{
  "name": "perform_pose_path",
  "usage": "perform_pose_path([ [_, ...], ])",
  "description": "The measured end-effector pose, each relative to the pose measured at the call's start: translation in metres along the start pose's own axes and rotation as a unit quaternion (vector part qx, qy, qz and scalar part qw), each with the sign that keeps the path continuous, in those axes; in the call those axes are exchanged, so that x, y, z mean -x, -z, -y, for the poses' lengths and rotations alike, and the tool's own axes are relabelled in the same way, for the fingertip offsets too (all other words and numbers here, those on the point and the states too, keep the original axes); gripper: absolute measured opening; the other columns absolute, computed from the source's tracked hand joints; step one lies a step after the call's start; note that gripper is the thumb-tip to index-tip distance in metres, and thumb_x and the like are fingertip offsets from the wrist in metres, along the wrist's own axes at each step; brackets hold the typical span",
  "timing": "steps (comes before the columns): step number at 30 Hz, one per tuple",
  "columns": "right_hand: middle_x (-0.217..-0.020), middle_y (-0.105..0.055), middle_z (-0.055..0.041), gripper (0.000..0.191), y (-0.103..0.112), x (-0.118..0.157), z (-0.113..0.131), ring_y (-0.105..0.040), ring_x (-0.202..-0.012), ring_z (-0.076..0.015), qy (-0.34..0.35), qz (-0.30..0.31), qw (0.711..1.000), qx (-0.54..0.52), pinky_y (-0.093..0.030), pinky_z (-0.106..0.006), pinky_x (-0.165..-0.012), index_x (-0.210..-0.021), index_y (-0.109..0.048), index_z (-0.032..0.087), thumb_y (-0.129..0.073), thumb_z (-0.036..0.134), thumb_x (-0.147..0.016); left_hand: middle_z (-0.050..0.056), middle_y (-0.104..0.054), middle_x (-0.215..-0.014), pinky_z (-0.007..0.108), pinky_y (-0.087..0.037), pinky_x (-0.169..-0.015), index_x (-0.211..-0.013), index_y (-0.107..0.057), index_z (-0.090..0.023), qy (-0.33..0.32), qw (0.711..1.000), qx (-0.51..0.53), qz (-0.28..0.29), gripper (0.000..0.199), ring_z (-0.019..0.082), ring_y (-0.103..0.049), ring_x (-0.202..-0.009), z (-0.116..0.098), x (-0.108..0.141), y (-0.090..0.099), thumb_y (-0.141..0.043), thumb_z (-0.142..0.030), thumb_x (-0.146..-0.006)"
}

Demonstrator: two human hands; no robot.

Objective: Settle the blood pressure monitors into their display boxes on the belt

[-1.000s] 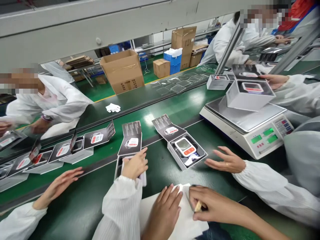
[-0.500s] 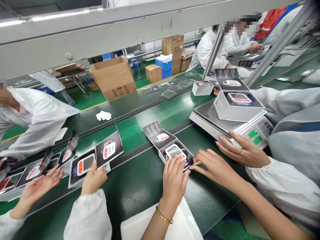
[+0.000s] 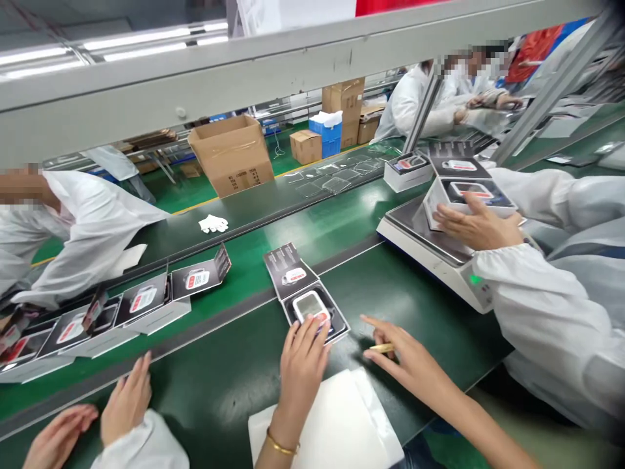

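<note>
From the head camera, the person's left hand (image 3: 300, 365) rests on a blood pressure monitor (image 3: 308, 306). Its fingers (image 3: 307, 335) lie close together along the monitor's near edge, with no visible pinch, a placing that seems to steady the unit in its tray. The monitor sits just beyond those fingertips, inside an open white carton (image 3: 317, 319) with a black liner. The carton's printed lid (image 3: 288, 269) lies folded back on the far side, which leaves the contents within reach.

The right hand (image 3: 407, 355) stays just to the right of the carton, not touching it. Its fingers (image 3: 385, 331) are loosely parted and pinch a pale stick (image 3: 381, 348), with the tip pointing toward the carton.

Just below the left fingers, a white paper sheet (image 3: 322, 420) lies on the green counter (image 3: 219, 384). Well beyond the right fingertips, a co-worker's hand (image 3: 476, 225) steadies a similar carton (image 3: 469, 202) on a digital scale (image 3: 424, 251), apparently set there to be weighed. Left of the fingers, a row of open cartons (image 3: 146, 303) lines the counter, with two co-worker hands (image 3: 127, 404) near its front edge.
</note>
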State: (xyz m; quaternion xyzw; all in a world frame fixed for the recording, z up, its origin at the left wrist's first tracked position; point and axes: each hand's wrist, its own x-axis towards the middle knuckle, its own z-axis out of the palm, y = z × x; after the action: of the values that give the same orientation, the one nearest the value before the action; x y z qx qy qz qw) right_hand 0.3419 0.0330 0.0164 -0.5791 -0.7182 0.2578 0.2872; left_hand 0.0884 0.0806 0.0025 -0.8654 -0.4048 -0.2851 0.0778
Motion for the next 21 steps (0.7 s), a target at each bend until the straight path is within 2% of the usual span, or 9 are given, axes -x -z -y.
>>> perform_pose_path([
  [2, -0.095, -0.063, -0.0012, 0.035, 0.007, 0.008, 0.004, -0.064, -0.085, -0.0211, -0.014, 0.035, 0.999, -0.025, -0.051, -0.034, -0.079, -0.136, -0.054, 0.032, -0.053, 0.048, -0.104, 0.0, -0.066, -0.144, 0.043, -0.035, -0.127, -0.147, -0.052, -0.023, -0.007, 0.998, -0.059, -0.012, 0.047, 0.02, -0.057, -0.139, 0.022, 0.025, 0.019, -0.056, -0.014, -0.101],
  [4, -0.095, -0.063, -0.0013, 0.022, 0.01, 0.019, 0.008, -0.062, -0.085, -0.0211, -0.014, 0.102, 0.994, -0.025, -0.048, -0.033, -0.077, -0.117, -0.061, 0.03, -0.055, 0.046, -0.104, 0.002, -0.064, -0.146, 0.045, -0.03, -0.13, -0.153, -0.046, -0.024, 0.018, 0.994, -0.11, -0.008, 0.057, 0.024, -0.05, -0.145, 0.038, 0.05, 0.037, -0.06, -0.014, -0.099],
  [6, -0.097, -0.064, -0.0011, 0.015, 0.005, 0.029, 0.011, -0.062, -0.089, -0.0217, -0.011, 0.17, 0.985, -0.011, -0.047, -0.033, -0.077, -0.104, -0.061, 0.028, -0.058, 0.043, -0.103, 0.008, -0.055, -0.155, 0.051, -0.027, -0.131, -0.159, -0.036, -0.02, 0.083, 0.984, -0.155, 0.008, 0.067, 0.029, -0.037, -0.154, 0.039, 0.069, 0.051, -0.062, -0.016, -0.098],
  [8, -0.099, -0.064, -0.0009, 0.015, -0.004, 0.038, 0.013, -0.062, -0.092, -0.0228, -0.008, 0.216, 0.976, 0.009, -0.046, -0.033, -0.079, -0.097, -0.059, 0.026, -0.061, 0.04, -0.102, 0.015, -0.037, -0.166, 0.056, -0.026, -0.131, -0.162, -0.027, -0.014, 0.152, 0.973, -0.173, 0.015, 0.072, 0.034, -0.021, -0.159, 0.023, 0.081, 0.058, -0.061, -0.02, -0.098],
  [10, -0.099, -0.065, -0.0005, 0.017, -0.013, 0.041, 0.015, -0.062, -0.093, -0.0231, 0.002, 0.236, 0.971, 0.029, -0.046, -0.034, -0.081, -0.094, -0.058, 0.026, -0.064, 0.04, -0.101, 0.015, -0.025, -0.17, 0.055, -0.029, -0.13, -0.162, -0.025, -0.012, 0.161, 0.976, -0.146, 0.014, 0.068, 0.033, -0.013, -0.161, -0.005, 0.086, 0.056, -0.054, -0.018, -0.1],
  [12, -0.097, -0.065, 0.0, 0.019, -0.018, 0.04, 0.016, -0.062, -0.091, -0.0229, 0.025, 0.242, 0.969, 0.054, -0.045, -0.034, -0.081, -0.091, -0.058, 0.025, -0.067, 0.039, -0.1, 0.008, -0.024, -0.172, 0.046, -0.04, -0.126, -0.162, -0.027, -0.016, 0.086, 0.991, -0.08, 0.068, 0.064, 0.028, -0.018, -0.161, -0.035, 0.087, 0.047, -0.048, -0.016, -0.101],
  [14, -0.094, -0.065, 0.0001, 0.018, -0.019, 0.038, 0.017, -0.062, -0.088, -0.0226, 0.059, 0.245, 0.964, 0.083, -0.044, -0.035, -0.082, -0.089, -0.058, 0.024, -0.068, 0.035, -0.099, 0.002, -0.032, -0.169, 0.042, -0.052, -0.117, -0.161, -0.03, -0.022, 0.01, 0.99, -0.017, 0.137, 0.061, 0.025, -0.032, -0.157, -0.058, 0.085, 0.034, -0.047, -0.02, -0.102],
  [17, -0.092, -0.066, -0.0007, 0.014, -0.02, 0.034, 0.018, -0.062, -0.085, -0.0223, 0.107, 0.257, 0.953, 0.115, -0.044, -0.036, -0.081, -0.088, -0.059, 0.023, -0.068, 0.027, -0.098, 0.0, -0.041, -0.165, 0.046, -0.056, -0.112, -0.159, -0.034, -0.026, 0.006, 0.984, 0.031, 0.173, 0.058, 0.026, -0.046, -0.149, -0.069, 0.084, 0.017, -0.049, -0.027, -0.104],
  [21, -0.093, -0.066, -0.0015, 0.014, -0.018, 0.037, 0.019, -0.061, -0.086, -0.0231, 0.104, 0.28, 0.949, 0.102, -0.044, -0.036, -0.081, -0.088, -0.059, 0.023, -0.071, 0.028, -0.095, 0.0, -0.043, -0.164, 0.048, -0.055, -0.113, -0.158, -0.036, -0.027, 0.017, 0.984, 0.047, 0.172, 0.057, 0.027, -0.047, -0.148, -0.064, 0.089, 0.009, -0.05, -0.028, -0.104],
])
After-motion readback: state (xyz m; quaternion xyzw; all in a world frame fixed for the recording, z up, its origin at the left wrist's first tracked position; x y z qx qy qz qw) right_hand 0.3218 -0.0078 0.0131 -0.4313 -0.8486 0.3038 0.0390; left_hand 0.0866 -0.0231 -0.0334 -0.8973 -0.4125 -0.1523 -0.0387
